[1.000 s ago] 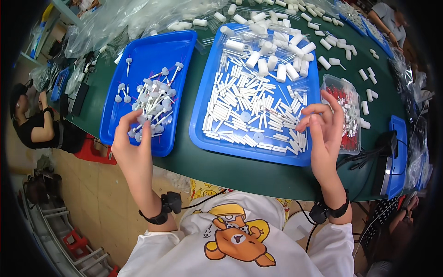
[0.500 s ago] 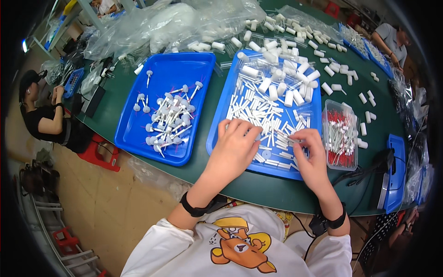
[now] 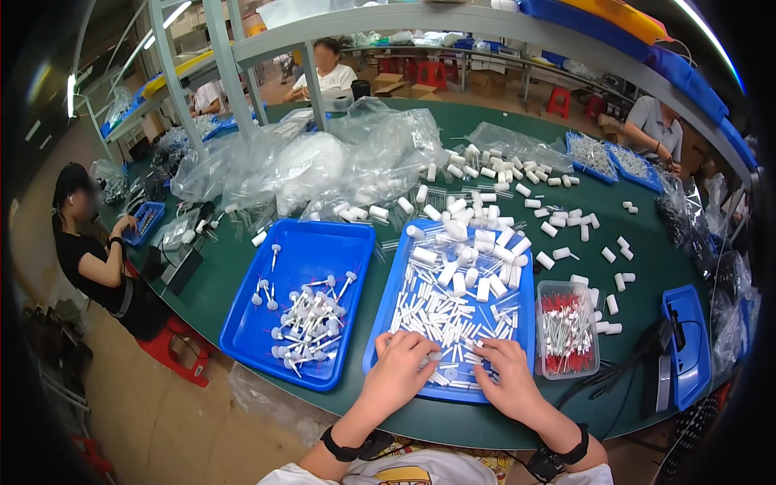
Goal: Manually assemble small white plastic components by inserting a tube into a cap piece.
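Observation:
My left hand [image 3: 402,368] is over the near left part of a blue tray [image 3: 378,333], its fingers closed on a small grey round cap [image 3: 435,356]. Close by on the right, my right hand [image 3: 509,377] has its thumb and fingertips curled together over the same tray; what they pinch is too small to make out. Thin white tubes [image 3: 440,311] lie loose under and beyond both hands. Thicker white foam-like cylinders [image 3: 483,288] are heaped at the tray's far end, among clear plastic tubes.
On the left, another blue tray [image 3: 301,233] holds grey-headed pieces [image 3: 311,319] with white stems. A clear box [image 3: 568,372] of red-and-white wired parts stands right. Plastic bags [image 3: 315,166] and scattered white cylinders [image 3: 558,220] lie beyond. A grey shelf frame [image 3: 388,23] spans above. Other people sit around the table.
The view has tilted up, showing the shelf and far room. Both hands remain over the near part of the tray, and the grey cap now shows at my left fingertips.

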Available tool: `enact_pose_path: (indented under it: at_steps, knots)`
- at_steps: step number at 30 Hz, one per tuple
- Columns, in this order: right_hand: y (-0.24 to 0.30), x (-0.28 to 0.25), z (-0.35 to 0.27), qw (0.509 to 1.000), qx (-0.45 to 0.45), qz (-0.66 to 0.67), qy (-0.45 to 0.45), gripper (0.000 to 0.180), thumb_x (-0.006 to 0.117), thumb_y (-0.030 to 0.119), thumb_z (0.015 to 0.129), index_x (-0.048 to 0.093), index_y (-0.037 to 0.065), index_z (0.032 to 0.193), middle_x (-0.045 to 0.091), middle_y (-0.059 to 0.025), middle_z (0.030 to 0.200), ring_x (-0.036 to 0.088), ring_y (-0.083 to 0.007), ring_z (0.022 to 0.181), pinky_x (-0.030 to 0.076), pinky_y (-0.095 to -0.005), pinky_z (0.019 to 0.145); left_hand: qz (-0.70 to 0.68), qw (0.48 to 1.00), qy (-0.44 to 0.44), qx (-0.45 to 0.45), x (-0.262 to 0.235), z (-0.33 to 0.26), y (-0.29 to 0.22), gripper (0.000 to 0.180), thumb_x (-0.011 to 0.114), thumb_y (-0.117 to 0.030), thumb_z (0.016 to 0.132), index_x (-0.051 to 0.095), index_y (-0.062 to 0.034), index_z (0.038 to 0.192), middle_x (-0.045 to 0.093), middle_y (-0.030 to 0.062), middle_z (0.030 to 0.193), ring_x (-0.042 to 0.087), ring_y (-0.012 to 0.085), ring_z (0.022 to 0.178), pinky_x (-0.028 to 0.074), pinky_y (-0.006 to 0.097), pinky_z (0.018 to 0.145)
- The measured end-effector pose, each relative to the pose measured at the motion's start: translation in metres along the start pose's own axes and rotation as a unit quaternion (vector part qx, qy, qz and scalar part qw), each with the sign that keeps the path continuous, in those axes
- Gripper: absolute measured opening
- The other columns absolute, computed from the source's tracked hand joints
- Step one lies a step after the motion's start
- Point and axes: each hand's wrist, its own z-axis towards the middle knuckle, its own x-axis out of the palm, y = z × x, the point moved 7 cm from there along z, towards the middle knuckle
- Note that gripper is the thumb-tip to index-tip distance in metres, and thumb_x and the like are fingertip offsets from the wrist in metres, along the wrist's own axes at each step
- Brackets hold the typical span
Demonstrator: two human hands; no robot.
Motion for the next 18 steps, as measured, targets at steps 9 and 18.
enact_pose_path:
  at_steps: [9, 18]
  knots:
    - [-0.001, -0.004, 0.007, 0.995, 0.01, 0.087, -0.05, 0.023, 0.064, 0.006, 0.077, 0.062, 0.0, 0.098, 0.059, -0.0167, 0.101, 0.055, -0.0333, 0.096, 0.043, -0.0374, 0.085, -0.029, 0.994, -0.094, 0.037, -0.014, -0.005, -0.003, 0.013, 0.066, -0.013, 0.08, 0.063, -0.0096, 0.092, 0.059, 0.0028, 0.089, 0.055, 0.0195, 0.089, 0.032, 0.033, 0.087]
    - [0.0, -0.005, 0.0, 0.989, 0.066, 0.12, -0.048, 0.022, 0.057, -0.003, 0.079, 0.058, -0.001, 0.101, 0.055, -0.0116, 0.105, 0.054, -0.0206, 0.094, 0.042, -0.0278, 0.079, 0.082, 0.881, -0.455, -0.1, -0.21, -0.099, 0.091, 0.018, 0.037, -0.014, 0.099, 0.044, 0.0011, 0.107, 0.063, 0.0155, 0.107, 0.059, 0.0276, 0.102, 0.043, 0.035, 0.089]
